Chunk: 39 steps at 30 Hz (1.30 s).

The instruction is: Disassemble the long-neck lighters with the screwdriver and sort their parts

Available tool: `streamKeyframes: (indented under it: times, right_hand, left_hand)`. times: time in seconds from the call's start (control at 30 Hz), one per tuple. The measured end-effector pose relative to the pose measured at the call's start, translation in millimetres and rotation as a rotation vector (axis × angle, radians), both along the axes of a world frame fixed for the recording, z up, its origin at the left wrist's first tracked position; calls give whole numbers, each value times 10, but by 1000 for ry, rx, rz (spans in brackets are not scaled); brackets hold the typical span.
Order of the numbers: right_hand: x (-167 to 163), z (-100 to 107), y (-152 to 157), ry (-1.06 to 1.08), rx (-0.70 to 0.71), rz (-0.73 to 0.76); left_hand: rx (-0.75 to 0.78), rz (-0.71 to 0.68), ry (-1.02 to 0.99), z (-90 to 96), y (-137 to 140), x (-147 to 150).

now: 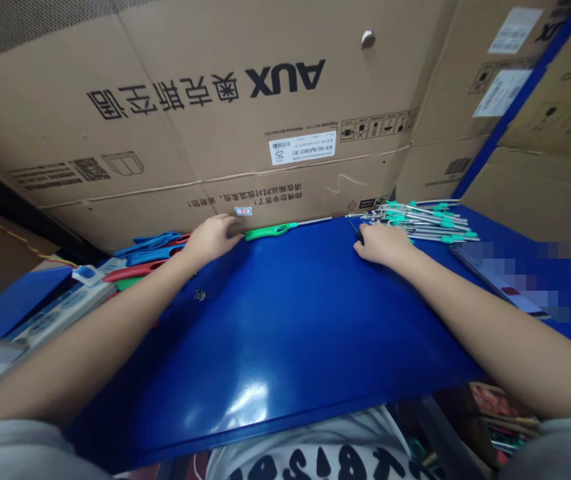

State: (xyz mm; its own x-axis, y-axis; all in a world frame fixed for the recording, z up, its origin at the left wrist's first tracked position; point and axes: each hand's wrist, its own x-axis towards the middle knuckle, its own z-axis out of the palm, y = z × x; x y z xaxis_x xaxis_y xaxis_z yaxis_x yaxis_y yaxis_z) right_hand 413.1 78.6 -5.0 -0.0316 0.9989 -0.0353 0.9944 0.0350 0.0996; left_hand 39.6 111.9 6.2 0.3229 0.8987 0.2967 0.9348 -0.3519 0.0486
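My left hand [214, 239] is over the far left of the blue tabletop, thumb and fingers apart, with nothing visible between them. Just to its right lies a green long-nosed lighter [270, 231], its metal tube pointing right along the cardboard. Blue lighter handles [153, 250] and a red handle [138, 271] are heaped behind and beside my left wrist. My right hand [383, 244] is closed, thumb against fingers, on a small dark piece [360, 235] with a thin wire-like tip; its kind is mostly hidden. A pile of metal rods with teal parts [430, 222] lies beside that hand.
A tall cardboard wall [190, 143] closes off the back of the blue table [265, 320]. A white power strip [60, 310] runs along the left side. A flat dark device [495, 280], partly blurred out, lies at right. A small numbered sticker [243, 211] marks the cardboard.
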Motion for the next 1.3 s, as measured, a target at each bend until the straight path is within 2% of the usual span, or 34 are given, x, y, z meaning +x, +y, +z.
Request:
streamKeyframes:
  times: [0.07, 0.13, 0.2, 0.3, 0.37, 0.5, 0.63, 0.87, 1.1, 1.3]
  right_hand:
    - [21, 0, 9, -3, -10, -12]
    - [28, 7, -3, -6, -24, -22]
    - [15, 20, -40, -12, -19, -35]
    - [-39, 35, -114, 6, 92, -1]
    - [-89, 29, -153, 39, 195, 83]
    - [-184, -37, -183, 100, 326, 306]
    - [-222, -113, -180, 130, 357, 431]
    - [-214, -149, -168, 182, 371, 459]
    - [-233, -195, -169, 197, 360, 504]
    - [-228, -210, -164, 205, 357, 508]
  left_hand:
    - [2, 96, 1, 157, -58, -146]
    - [-65, 237, 2, 292, -102, -321]
    - [-125, 319, 18, 379, -142, -501]
    - [-139, 370, 35, 413, -204, -729]
    - [-111, 407, 34, 398, -237, -838]
    - [-49, 422, 23, 371, -269, -967]
    - [-54, 406, -3, 390, -283, -1048]
    - [-93, 457, -42, 471, -326, -1223]
    - [-147, 497, -86, 436, -381, -1277]
    - [-13, 600, -145, 583, -527, -1444]
